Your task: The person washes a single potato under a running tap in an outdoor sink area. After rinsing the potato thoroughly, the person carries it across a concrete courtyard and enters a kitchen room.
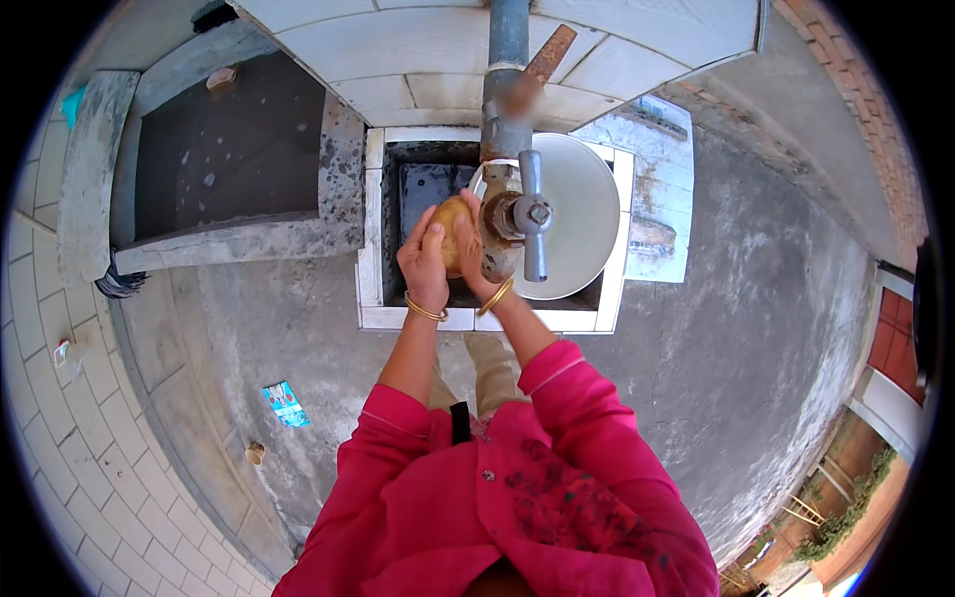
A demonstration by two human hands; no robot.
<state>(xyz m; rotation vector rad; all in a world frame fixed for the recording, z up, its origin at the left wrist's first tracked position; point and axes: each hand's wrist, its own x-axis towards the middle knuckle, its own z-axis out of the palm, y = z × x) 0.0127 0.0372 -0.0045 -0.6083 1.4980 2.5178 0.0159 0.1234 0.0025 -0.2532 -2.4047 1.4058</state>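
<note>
Lump (453,237), yellow-brown, rounded and potato-like, caught between two bare hands above the left part of a square sink (373,234). Left hand (425,261) pressed around its left side, thumb laid over the top; right hand (477,244) closed against its right side, both thus grasping the same thing. Gold bangles (426,308) on both wrists. Just to the right, a worn metal tap (497,261) with a grey T-shaped handle (534,217), fed from above by a grey pipe (508,117) bearing a rusty lever (550,55). Beneath the tap, a wide pale bowl (577,224) filling most of the sink's right side and overlapping its white tiled rim. In the left part, a dark, shiny surface, too unclear to identify. Farther left, a stone trough (341,189) with dark contents and pale specks. Right of the sink, a pale, stained slab (659,189). On the grey floor (686,398), lower left, a blue packet (286,404) and a small brown cup-like object (256,454). Nearest the camera, bright pink sleeves (597,418) and, between the forearms, beige trousers (491,370).
</note>
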